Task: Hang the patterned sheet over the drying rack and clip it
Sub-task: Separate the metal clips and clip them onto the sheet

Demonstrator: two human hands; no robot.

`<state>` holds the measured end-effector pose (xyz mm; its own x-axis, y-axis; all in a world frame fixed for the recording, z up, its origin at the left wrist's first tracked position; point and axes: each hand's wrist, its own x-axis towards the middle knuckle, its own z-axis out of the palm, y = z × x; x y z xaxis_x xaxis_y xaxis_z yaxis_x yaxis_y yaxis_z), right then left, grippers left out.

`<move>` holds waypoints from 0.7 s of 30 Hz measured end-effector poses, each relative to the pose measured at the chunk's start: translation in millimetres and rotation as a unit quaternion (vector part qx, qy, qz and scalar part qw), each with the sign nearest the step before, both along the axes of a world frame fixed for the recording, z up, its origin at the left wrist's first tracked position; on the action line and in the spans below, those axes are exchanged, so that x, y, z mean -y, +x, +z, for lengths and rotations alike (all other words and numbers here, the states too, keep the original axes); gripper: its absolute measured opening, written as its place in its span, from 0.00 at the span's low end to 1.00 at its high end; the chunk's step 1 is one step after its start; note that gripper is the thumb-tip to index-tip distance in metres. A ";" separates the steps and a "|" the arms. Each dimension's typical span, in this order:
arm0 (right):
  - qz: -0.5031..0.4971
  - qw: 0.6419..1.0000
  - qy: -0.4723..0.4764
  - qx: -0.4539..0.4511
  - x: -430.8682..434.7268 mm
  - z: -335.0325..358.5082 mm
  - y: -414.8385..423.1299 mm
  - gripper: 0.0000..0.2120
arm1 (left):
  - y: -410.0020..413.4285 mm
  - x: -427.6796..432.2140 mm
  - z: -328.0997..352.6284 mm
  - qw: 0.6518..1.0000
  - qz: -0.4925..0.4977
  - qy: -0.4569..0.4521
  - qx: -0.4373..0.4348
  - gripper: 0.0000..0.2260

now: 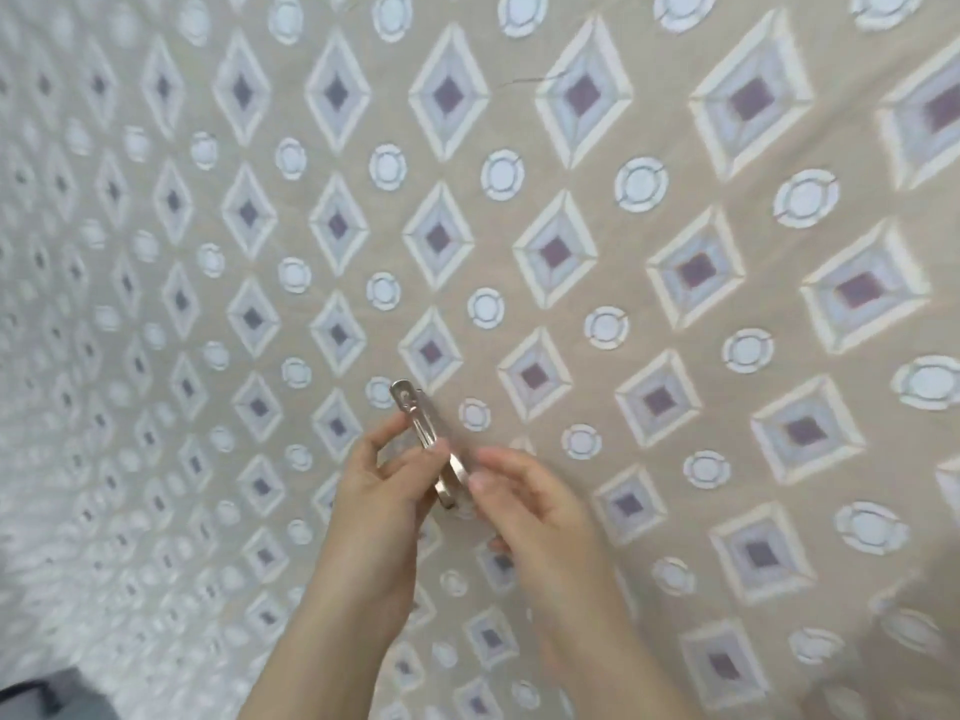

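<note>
Head-camera view took in the patterned sheet (571, 226) almost edge to edge: beige cloth printed with rows of pale diamonds, each with a dark square at its heart, and small pale rings between them. It spread flat behind both hands, and its left part looked washed out and blurred. At the lower left corner a small dark grey patch (47, 693) showed past the edge of the cloth; what it was could not be told.

Both hands were raised in front of the lower middle of the sheet, close together but not clasped. The left hand (374, 491) gripped a metal clip (423, 433) between thumb and fingers, pinching it about halfway along. The clip slanted up and to the left, its rounded top end standing clear above the fingers, its lower end curving down between the two hands. The right hand (524, 501) was blurred; its thumb and fingertips sat at the clip's lower end, though whether they were closed on it or only touching it could not be told. Whether the clip touched the cloth behind was also unclear.
</note>
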<state>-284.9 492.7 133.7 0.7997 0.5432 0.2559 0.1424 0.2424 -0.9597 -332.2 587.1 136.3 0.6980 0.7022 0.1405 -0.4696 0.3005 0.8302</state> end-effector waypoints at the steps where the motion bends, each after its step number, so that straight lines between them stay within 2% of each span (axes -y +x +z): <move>1: 0.018 1.000 -0.005 -0.009 -14.5 -3.3 -3.1 0.09 | -3.4 -14.2 -3.7 1.000 0.005 -0.002 -0.006 0.12; 6: 0.042 0.997 0.003 -0.061 -102.2 -14.6 -16.6 0.09 | -27.1 -98.3 -11.8 0.999 0.015 0.016 -0.033 0.09; 9: 0.036 0.995 0.028 -0.089 -161.8 -17.1 -27.0 0.08 | -46.1 -158.1 -11.6 0.998 0.027 0.025 -0.055 0.01; 13: 0.064 0.989 0.053 -0.122 -238.2 -13.8 -47.7 0.09 | -72.7 -237.0 -7.3 0.994 0.067 0.042 -0.077 0.04; 16: 0.101 0.988 0.043 -0.106 -290.6 -11.7 -65.8 0.12 | -87.1 -282.4 -5.5 0.993 0.073 0.049 -0.078 0.03; 19: 0.087 0.989 0.046 -0.110 -331.5 -12.3 -72.5 0.12 | -96.9 -318.2 -5.6 0.993 0.065 0.048 -0.087 0.02; 21: 0.079 0.987 0.061 -0.126 -352.6 -11.5 -70.2 0.10 | -103.6 -340.1 -6.7 0.993 0.061 0.055 -0.087 0.05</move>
<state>-355.1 845.3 122.2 0.7537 0.6438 0.1318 -0.1457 0.3593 -0.9218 -435.8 927.3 129.6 0.6289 0.7702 0.1060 -0.3440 0.1535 0.9263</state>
